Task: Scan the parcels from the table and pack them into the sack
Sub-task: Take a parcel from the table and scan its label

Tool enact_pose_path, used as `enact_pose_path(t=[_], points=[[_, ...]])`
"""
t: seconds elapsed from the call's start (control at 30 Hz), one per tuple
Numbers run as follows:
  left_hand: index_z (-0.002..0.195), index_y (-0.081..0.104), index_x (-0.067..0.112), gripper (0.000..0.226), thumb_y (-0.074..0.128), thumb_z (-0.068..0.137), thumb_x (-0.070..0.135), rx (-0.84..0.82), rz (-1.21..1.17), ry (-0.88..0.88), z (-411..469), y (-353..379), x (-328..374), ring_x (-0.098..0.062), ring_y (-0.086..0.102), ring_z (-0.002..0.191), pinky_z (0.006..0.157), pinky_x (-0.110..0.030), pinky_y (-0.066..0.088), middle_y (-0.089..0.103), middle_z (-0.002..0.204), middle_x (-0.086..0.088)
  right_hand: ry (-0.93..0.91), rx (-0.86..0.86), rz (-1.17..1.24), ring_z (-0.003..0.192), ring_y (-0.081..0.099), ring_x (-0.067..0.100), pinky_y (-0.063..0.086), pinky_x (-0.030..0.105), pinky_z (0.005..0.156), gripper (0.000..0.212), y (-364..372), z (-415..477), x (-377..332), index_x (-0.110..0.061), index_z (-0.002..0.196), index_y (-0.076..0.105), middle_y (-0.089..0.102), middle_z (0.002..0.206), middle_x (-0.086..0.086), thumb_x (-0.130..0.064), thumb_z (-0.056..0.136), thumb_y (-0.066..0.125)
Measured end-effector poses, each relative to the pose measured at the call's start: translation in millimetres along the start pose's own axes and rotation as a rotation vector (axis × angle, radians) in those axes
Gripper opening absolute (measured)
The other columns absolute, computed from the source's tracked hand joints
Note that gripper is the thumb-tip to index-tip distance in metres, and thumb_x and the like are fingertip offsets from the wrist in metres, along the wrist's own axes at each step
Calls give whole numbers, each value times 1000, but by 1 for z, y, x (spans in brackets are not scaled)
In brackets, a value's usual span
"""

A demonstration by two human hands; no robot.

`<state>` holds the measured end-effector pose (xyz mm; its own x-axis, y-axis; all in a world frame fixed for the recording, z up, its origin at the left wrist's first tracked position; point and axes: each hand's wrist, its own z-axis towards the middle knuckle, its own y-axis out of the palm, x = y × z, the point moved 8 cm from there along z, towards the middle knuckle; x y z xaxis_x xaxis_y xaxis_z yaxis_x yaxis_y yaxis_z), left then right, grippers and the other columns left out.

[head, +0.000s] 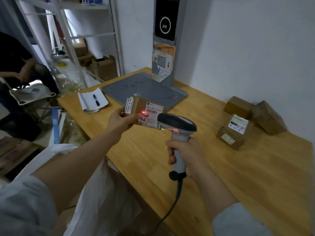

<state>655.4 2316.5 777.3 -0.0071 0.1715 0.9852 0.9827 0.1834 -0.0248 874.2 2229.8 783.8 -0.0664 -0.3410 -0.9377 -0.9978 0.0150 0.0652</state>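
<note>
I log the left grip (119, 121) pinching a parcel (151, 111) — label "502 602-12 815"; right grip (185, 155) curled round the scanner (177, 122).

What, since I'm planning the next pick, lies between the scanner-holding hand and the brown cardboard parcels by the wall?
Only bare wooden tabletop, in the head view, between the right hand and the three brown cardboard parcels.
</note>
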Motion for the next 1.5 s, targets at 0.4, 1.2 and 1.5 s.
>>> enact_pose_path(t=[0.4,1.2,1.5], points=[[125,54,12,50,74,79,11,106,-45,8,6,-68,-8,-24,67,96,82,-33,57,65,109,-13,3,-100,-15,39,43,16,43,26,44,20,66,8,-5,-4,65,55,52,52,9,2,83,63],[129,46,9,86,83,58,38,847,548,-374,-103,-372,-105,-30,49,114,96,-44,47,42,127,-15,229,-457,-190,38,45,17,44,26,42,15,246,32,73,-2,71,58,54,51,10,0,83,66],[127,45,8,93,78,54,54,841,273,-506,-52,-390,-172,-30,56,110,90,-45,52,51,127,-15,311,-437,-286,37,45,15,46,29,48,15,279,59,104,-1,73,56,52,51,8,-3,84,66]])
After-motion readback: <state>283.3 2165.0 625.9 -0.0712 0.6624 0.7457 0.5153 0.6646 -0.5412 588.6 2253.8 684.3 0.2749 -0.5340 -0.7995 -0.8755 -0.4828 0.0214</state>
